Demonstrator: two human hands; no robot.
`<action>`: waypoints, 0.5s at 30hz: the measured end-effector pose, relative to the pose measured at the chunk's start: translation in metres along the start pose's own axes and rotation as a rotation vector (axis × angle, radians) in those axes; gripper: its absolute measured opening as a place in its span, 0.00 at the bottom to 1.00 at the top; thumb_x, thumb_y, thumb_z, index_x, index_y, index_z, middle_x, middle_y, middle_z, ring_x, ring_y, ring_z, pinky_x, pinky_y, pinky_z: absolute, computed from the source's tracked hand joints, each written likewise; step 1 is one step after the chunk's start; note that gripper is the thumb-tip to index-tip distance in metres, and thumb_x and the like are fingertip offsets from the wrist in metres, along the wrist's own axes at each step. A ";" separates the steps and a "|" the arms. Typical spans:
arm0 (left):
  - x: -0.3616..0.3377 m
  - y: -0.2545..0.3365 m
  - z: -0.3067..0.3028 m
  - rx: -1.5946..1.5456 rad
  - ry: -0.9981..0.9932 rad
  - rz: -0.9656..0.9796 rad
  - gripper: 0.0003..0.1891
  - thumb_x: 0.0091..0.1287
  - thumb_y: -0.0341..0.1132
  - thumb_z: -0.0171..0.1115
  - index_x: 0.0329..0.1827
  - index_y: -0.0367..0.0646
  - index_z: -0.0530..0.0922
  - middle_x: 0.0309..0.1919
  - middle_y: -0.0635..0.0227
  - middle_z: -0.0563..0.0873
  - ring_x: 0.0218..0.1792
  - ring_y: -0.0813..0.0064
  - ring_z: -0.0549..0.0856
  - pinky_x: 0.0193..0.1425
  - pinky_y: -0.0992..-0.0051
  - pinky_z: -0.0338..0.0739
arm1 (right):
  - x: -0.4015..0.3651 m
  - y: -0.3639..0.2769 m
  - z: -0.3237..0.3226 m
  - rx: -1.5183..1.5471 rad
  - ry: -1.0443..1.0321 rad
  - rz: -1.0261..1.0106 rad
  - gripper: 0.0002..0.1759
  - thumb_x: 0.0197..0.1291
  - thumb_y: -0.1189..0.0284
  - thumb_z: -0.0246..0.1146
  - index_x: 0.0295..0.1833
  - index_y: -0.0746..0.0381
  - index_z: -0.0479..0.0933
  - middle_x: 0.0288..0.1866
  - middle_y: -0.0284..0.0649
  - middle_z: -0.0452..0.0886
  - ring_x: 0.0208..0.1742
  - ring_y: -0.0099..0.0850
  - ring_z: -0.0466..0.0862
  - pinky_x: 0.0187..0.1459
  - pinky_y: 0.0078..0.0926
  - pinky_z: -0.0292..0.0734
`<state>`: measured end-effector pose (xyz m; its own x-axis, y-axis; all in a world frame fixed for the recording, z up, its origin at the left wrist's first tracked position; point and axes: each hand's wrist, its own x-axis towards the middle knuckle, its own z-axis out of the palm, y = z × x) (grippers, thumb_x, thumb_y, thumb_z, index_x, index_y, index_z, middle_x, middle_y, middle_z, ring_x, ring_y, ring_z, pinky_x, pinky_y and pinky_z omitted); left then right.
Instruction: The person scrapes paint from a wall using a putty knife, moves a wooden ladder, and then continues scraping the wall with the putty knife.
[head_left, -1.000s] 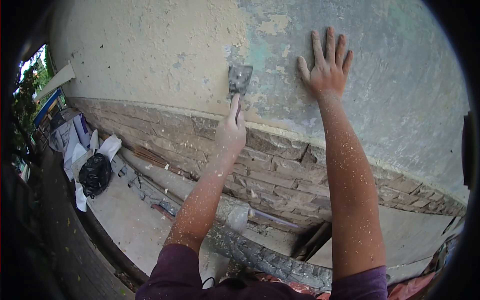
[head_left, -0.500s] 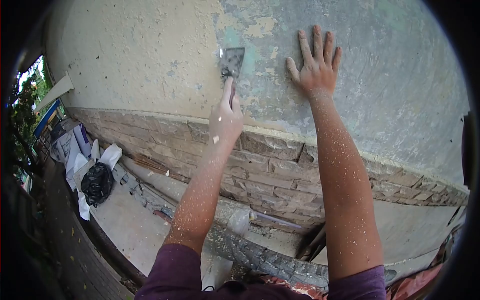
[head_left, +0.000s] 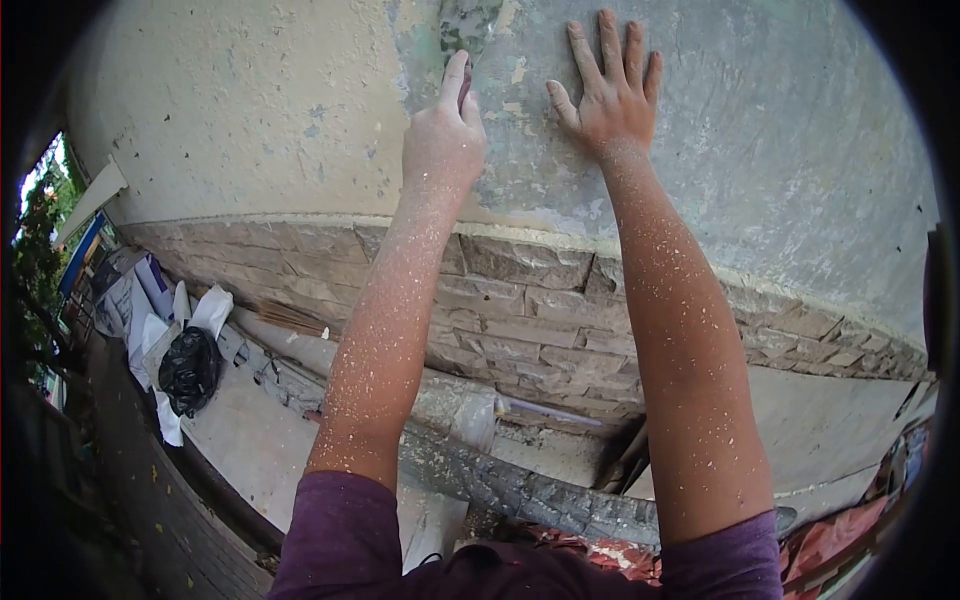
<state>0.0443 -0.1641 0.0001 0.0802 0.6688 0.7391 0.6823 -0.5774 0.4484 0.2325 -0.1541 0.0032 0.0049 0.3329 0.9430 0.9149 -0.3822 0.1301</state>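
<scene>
My left hand (head_left: 440, 145), dusted white, is closed around the handle of a paint scraper (head_left: 468, 25). The blade lies against the wall (head_left: 270, 120) near the top edge of the view, where cream paint meets bare grey. Patches of pale green and flaking cream show around it. To the right, my right hand (head_left: 612, 105) rests flat on the grey part of the wall with its fingers spread. Small paint chips cling to both forearms.
Below the painted surface runs a band of rough stone bricks (head_left: 540, 260). A black plastic bag (head_left: 190, 370) sits among white papers (head_left: 210, 310) at the left. A grey rolled sheet (head_left: 540, 498) lies along the bottom, beside crumpled red sheeting (head_left: 835, 545).
My left hand and the scraper have moved up along the wall. The view has shifted slightly, and my right hand stays flat on the wall.
</scene>
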 end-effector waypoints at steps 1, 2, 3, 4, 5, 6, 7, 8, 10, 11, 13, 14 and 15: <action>-0.015 -0.008 0.004 0.011 -0.042 -0.026 0.24 0.72 0.38 0.46 0.72 0.51 0.63 0.36 0.42 0.84 0.40 0.43 0.83 0.41 0.53 0.76 | -0.002 0.000 0.001 0.005 -0.007 0.004 0.38 0.61 0.37 0.47 0.76 0.33 0.53 0.81 0.28 0.42 0.81 0.36 0.39 0.76 0.49 0.31; -0.040 -0.021 0.012 0.019 -0.075 -0.049 0.25 0.72 0.38 0.46 0.72 0.52 0.62 0.37 0.42 0.84 0.41 0.44 0.84 0.42 0.54 0.77 | -0.001 0.001 0.004 0.047 0.012 0.000 0.38 0.60 0.37 0.48 0.75 0.33 0.53 0.81 0.28 0.42 0.81 0.36 0.40 0.76 0.49 0.31; -0.072 -0.038 0.026 0.004 -0.138 -0.082 0.25 0.72 0.38 0.46 0.72 0.52 0.62 0.38 0.44 0.85 0.42 0.44 0.84 0.44 0.57 0.78 | 0.000 0.002 0.006 0.090 0.035 -0.005 0.38 0.60 0.37 0.48 0.75 0.33 0.54 0.81 0.27 0.43 0.81 0.36 0.40 0.76 0.49 0.31; -0.101 -0.055 0.038 -0.006 -0.201 -0.109 0.25 0.71 0.38 0.47 0.73 0.52 0.62 0.40 0.46 0.85 0.43 0.45 0.84 0.45 0.59 0.79 | -0.001 0.003 0.007 0.094 0.043 0.005 0.38 0.60 0.37 0.48 0.75 0.33 0.54 0.81 0.27 0.43 0.81 0.36 0.40 0.76 0.49 0.31; -0.117 -0.064 0.044 0.004 -0.195 -0.097 0.25 0.71 0.38 0.47 0.73 0.52 0.62 0.40 0.46 0.85 0.43 0.45 0.84 0.45 0.59 0.79 | -0.003 0.002 0.008 0.111 0.049 0.002 0.39 0.59 0.37 0.49 0.75 0.34 0.55 0.81 0.27 0.43 0.81 0.36 0.40 0.76 0.49 0.31; -0.124 -0.056 0.042 -0.029 -0.162 -0.087 0.26 0.71 0.37 0.47 0.73 0.52 0.61 0.41 0.46 0.85 0.44 0.45 0.84 0.46 0.60 0.79 | 0.000 0.002 0.008 0.124 0.060 -0.004 0.39 0.59 0.37 0.50 0.75 0.34 0.55 0.81 0.27 0.44 0.81 0.36 0.41 0.76 0.49 0.32; -0.123 -0.048 0.042 -0.070 -0.129 -0.081 0.26 0.71 0.37 0.47 0.73 0.52 0.60 0.42 0.45 0.85 0.45 0.45 0.84 0.47 0.61 0.79 | 0.005 0.002 0.008 0.121 0.072 -0.004 0.39 0.59 0.37 0.50 0.75 0.34 0.55 0.81 0.27 0.44 0.81 0.36 0.41 0.76 0.49 0.32; -0.102 -0.043 0.052 -0.091 -0.055 -0.051 0.26 0.71 0.37 0.47 0.73 0.51 0.60 0.40 0.44 0.85 0.43 0.45 0.84 0.45 0.60 0.79 | 0.002 0.003 0.009 0.176 0.090 -0.014 0.39 0.59 0.37 0.50 0.75 0.34 0.56 0.81 0.28 0.45 0.81 0.36 0.41 0.76 0.49 0.32; -0.042 -0.003 0.036 -0.113 0.013 -0.020 0.26 0.71 0.37 0.47 0.73 0.51 0.60 0.38 0.43 0.84 0.41 0.44 0.84 0.43 0.59 0.79 | 0.000 0.005 0.011 0.226 0.103 -0.020 0.38 0.59 0.37 0.50 0.75 0.34 0.57 0.81 0.28 0.45 0.80 0.36 0.42 0.76 0.49 0.32; -0.029 0.004 0.034 -0.106 0.031 -0.030 0.26 0.72 0.37 0.47 0.73 0.51 0.60 0.37 0.43 0.84 0.39 0.43 0.84 0.42 0.58 0.78 | 0.000 0.004 0.011 0.230 0.112 -0.025 0.38 0.59 0.38 0.50 0.74 0.35 0.57 0.80 0.28 0.46 0.80 0.36 0.42 0.76 0.50 0.32; -0.035 -0.009 0.047 -0.101 0.130 0.047 0.24 0.72 0.37 0.47 0.72 0.50 0.62 0.33 0.44 0.84 0.35 0.41 0.82 0.39 0.54 0.76 | -0.001 0.006 0.008 0.241 0.107 -0.035 0.38 0.59 0.38 0.50 0.74 0.35 0.57 0.80 0.29 0.47 0.81 0.37 0.41 0.76 0.50 0.32; -0.059 -0.024 0.056 -0.089 0.032 -0.042 0.25 0.72 0.37 0.47 0.72 0.51 0.62 0.33 0.45 0.84 0.35 0.43 0.83 0.39 0.54 0.76 | -0.001 0.008 0.005 0.312 0.140 -0.052 0.40 0.56 0.42 0.55 0.74 0.42 0.59 0.80 0.35 0.49 0.80 0.42 0.43 0.75 0.52 0.35; -0.095 -0.030 0.057 -0.076 -0.057 -0.131 0.26 0.71 0.36 0.48 0.73 0.53 0.61 0.33 0.46 0.84 0.35 0.45 0.84 0.38 0.54 0.75 | 0.000 0.008 0.002 0.386 0.179 -0.070 0.43 0.53 0.46 0.59 0.73 0.49 0.61 0.79 0.41 0.51 0.79 0.48 0.45 0.74 0.54 0.39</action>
<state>0.0573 -0.1833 -0.1121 0.0370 0.7649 0.6431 0.6326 -0.5161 0.5775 0.2404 -0.1549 0.0036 -0.1016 0.1792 0.9786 0.9946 -0.0024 0.1037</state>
